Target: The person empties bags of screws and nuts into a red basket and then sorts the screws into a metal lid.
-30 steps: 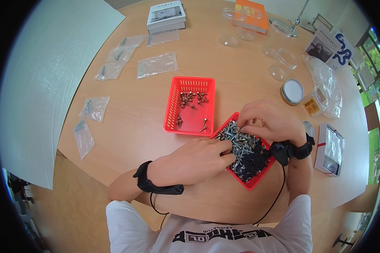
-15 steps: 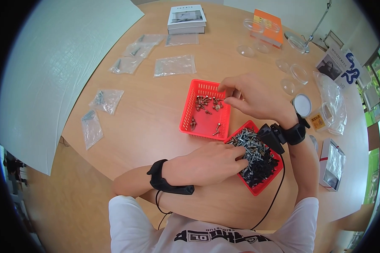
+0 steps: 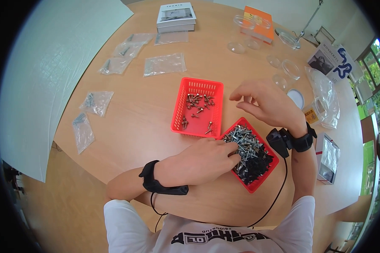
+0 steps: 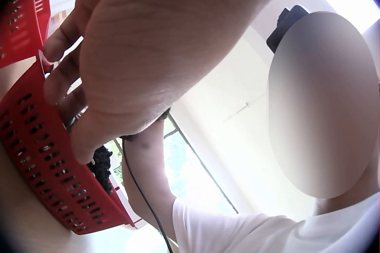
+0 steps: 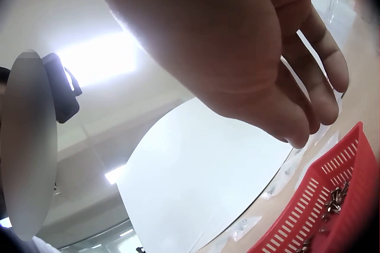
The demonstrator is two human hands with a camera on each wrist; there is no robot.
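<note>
A red basket [image 3: 275, 162] holds a heap of silver screws [image 3: 248, 141] and black screws [image 3: 257, 166]. At its left rim is my left hand [image 3: 200, 162], bent fingers reaching over the edge onto the screws; the fingertips are hidden, so I cannot tell whether they pinch one. In the left wrist view these fingers [image 4: 62, 81] hang over the slotted wall. My right hand [image 3: 270, 101] hovers above the table, right of a second red basket [image 3: 175, 114], with loosely bent fingers and nothing visible in them. Several brownish bolts [image 3: 194, 99] lie scattered in that second basket.
Small plastic bags [image 3: 96, 103] with screws lie to the left, and a flat bag [image 3: 164, 64] lies farther back. Clear round containers [image 3: 290, 69], an open tin [image 3: 296, 99] and a white box [image 3: 327, 158] stand to the right. Books [image 3: 176, 17] sit at the back.
My right hand went from the screw heap to over the second basket, then drew back to the right. One more bolt appears to lie in that basket. My left hand has stayed at the rim.
</note>
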